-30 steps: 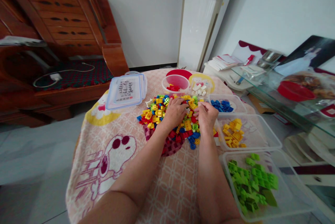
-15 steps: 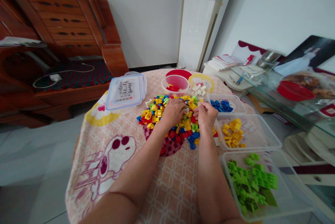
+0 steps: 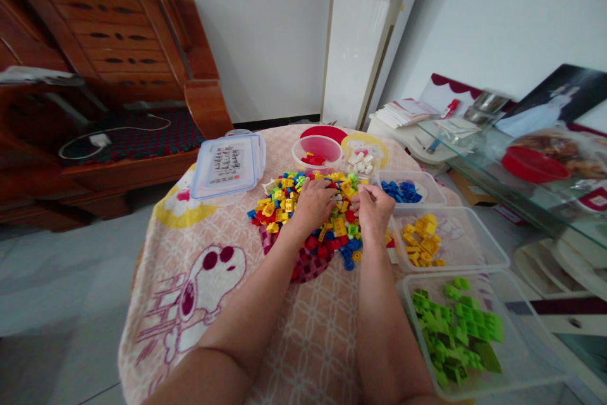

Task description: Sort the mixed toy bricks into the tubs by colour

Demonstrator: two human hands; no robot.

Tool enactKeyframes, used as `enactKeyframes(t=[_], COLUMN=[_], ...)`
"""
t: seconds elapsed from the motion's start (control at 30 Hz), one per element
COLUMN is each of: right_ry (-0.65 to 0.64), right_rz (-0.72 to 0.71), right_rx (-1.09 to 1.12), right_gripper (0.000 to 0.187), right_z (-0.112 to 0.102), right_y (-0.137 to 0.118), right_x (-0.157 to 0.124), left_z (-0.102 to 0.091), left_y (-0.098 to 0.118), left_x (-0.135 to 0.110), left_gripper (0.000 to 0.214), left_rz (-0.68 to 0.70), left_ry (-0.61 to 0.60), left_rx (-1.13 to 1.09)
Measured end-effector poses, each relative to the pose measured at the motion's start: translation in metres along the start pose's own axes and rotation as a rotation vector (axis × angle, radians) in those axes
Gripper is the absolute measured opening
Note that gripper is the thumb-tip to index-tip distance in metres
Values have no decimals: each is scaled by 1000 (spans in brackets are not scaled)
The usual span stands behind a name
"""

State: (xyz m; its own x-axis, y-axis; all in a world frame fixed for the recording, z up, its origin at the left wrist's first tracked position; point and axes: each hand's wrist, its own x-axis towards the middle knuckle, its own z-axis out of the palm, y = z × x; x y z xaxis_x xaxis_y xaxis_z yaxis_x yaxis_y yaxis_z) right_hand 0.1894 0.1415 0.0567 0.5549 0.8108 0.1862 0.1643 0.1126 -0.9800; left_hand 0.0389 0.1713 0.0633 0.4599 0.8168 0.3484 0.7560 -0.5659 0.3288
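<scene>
A heap of mixed toy building bricks (image 3: 284, 203) in yellow, red, blue, green and white lies on the table in front of me. My left hand (image 3: 313, 203) rests on top of the heap, its fingers bent loosely over the bricks and pointing right. At the heap's right edge is my right hand (image 3: 374, 210), with thumb and fingers pinched together. Something pale shows at its fingertips, too small to name. Beyond the heap, a round pink-rimmed tub (image 3: 317, 143) holds red bricks, and white bricks (image 3: 361, 162) lie to the right of that tub.
On the right, clear plastic boxes hold blue bricks (image 3: 401, 191), yellow bricks (image 3: 422, 241) and green bricks (image 3: 455, 329). A blue-edged lid (image 3: 227, 168) lies at the back left on the patterned tablecloth (image 3: 190, 342). Past the boxes stands a glass shelf (image 3: 502, 184).
My left hand has shifted very slightly on the heap. My right hand stays pinched in the same place, and the boxes look unchanged.
</scene>
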Motion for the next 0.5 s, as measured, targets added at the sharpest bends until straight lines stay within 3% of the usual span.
enactKeyframes(t=[0.23, 0.4, 0.5], right_ry=[-5, 0, -4], right_rz=[2, 32, 41], right_rx=[-22, -29, -25], right_gripper=[40, 38, 39], right_z=[0, 0, 1], right_y=[-1, -5, -5], right_x=[-1, -2, -2], left_z=[2, -2, -3], left_y=[-4, -15, -25], left_x=[4, 5, 5], left_gripper=[28, 38, 40], left_rz=[17, -81, -143], left_ry=[68, 289, 363], left_rx=[-91, -293, -447])
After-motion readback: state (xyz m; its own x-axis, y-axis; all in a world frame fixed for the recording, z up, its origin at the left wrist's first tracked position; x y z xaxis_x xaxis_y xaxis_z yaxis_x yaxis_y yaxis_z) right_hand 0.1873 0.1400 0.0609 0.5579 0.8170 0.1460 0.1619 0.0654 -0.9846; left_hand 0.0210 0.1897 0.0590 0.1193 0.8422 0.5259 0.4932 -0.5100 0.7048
